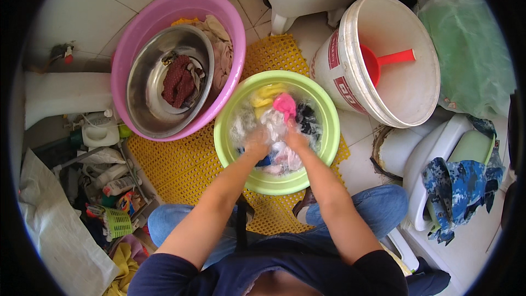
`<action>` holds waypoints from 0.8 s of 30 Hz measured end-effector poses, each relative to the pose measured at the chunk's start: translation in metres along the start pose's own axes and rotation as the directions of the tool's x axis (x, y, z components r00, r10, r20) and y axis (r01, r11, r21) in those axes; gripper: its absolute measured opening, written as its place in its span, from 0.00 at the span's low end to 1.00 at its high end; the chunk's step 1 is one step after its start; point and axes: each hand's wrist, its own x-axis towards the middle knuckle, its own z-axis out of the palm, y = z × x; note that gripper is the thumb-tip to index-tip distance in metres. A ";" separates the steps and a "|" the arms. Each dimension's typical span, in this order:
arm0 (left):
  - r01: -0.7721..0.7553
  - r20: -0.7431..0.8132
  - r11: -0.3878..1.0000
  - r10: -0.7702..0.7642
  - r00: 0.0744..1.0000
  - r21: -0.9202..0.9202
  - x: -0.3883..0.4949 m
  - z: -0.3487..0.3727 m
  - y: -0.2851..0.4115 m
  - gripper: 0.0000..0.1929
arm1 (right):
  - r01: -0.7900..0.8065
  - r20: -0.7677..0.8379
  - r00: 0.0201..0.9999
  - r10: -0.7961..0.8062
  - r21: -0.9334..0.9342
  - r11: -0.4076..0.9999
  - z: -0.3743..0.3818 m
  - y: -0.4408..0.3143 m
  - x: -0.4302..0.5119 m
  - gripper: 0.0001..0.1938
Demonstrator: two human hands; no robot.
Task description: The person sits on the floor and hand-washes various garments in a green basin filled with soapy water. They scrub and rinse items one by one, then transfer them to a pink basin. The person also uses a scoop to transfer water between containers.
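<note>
A light green plastic basin stands before me, with water and several wet cloths in it. A yellow cloth and a bright pink cloth lie at its far side, a black cloth at the right. My left hand is in the basin's left half among white and dark blue cloth; it is blurred, so its grip does not show. Below the pink cloth, my right hand touches wet whitish cloth. Whether its fingers are closed on anything cannot be made out.
Left of the basin, a steel bowl with dark red cloth sits inside a pink tub. A white bucket holding a red dipper stands right. Perforated yellow mats cover part of the tiles. Blue camouflage cloth hangs at far right.
</note>
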 end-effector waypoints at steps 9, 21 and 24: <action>0.250 0.290 -0.150 -0.417 0.861 -0.957 -0.002 -0.070 0.046 0.22 | 0.346 -0.515 0.849 -0.119 0.370 0.862 -0.068 -0.047 -0.055 0.17; 0.091 0.391 -0.594 -0.400 0.829 -0.799 -0.001 -0.084 0.082 0.10 | 0.134 -0.446 0.883 0.148 0.541 0.830 -0.081 -0.102 -0.089 0.12; 0.073 0.248 -0.535 -0.263 0.932 -0.842 0.015 -0.089 0.062 0.10 | 0.373 -0.708 0.705 0.042 0.421 0.827 -0.056 -0.110 -0.099 0.12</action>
